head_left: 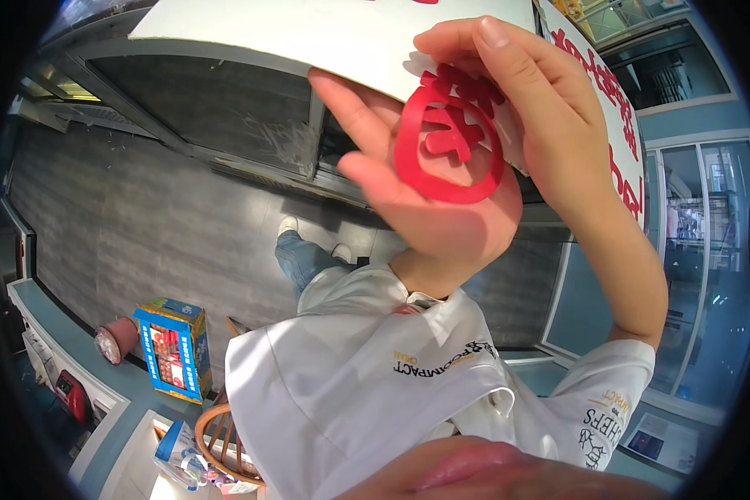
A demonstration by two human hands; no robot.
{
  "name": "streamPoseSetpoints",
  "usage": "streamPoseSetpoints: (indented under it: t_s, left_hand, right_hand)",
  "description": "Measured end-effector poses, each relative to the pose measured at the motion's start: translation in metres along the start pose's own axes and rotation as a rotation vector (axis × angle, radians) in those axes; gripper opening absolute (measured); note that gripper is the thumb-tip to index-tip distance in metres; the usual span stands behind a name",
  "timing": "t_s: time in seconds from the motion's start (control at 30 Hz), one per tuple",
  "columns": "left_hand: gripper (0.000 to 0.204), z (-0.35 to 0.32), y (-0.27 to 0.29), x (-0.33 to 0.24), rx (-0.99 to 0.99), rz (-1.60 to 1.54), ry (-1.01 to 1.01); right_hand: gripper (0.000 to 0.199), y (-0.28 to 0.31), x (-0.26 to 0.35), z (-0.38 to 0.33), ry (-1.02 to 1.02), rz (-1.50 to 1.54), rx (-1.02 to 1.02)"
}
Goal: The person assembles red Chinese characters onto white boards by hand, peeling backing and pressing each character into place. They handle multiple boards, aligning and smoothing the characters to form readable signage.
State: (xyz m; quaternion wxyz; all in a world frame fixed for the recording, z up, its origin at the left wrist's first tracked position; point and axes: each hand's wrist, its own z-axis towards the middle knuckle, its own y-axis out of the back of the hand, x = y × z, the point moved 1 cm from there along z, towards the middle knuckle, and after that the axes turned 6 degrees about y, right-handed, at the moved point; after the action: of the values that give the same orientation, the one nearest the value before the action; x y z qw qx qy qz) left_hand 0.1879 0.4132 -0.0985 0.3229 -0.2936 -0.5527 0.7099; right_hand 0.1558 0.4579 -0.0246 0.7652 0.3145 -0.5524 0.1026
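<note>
The left hand (446, 223) is palm up, its fingers apart, with a red ring-shaped cut-out (456, 136) resting on it; the right hand (554, 104) curls by the cut-out's upper end, though I can't make out whether it pinches. Just above this hold is a white signboard (308, 37); well below left, a blue-edged box (175, 350)

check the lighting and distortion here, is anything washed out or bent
In the head view, strong light leaves the white board very bright, and the white shirt shows lit and shaded patches; in the same head view, the fisheye bows the board's edge and the corners go black, while the red cutout over the left hand looks fairly crisp.
</note>
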Motion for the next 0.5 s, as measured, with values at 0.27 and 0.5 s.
streamPoseSetpoints:
  t_s: [0.27,0.5]
  left_hand:
    - [0.102,-0.016,-0.011,-0.009,-0.101,-0.105,0.104]
    - [0.090,-0.029,0.015,-0.017,-0.028,-0.494,0.113]
  right_hand:
    - [0.046,-0.013,0.009,-0.019,0.044,-0.047,0.026]
    - [0.042,-0.026,0.004,-0.025,0.148,0.170,-0.007]
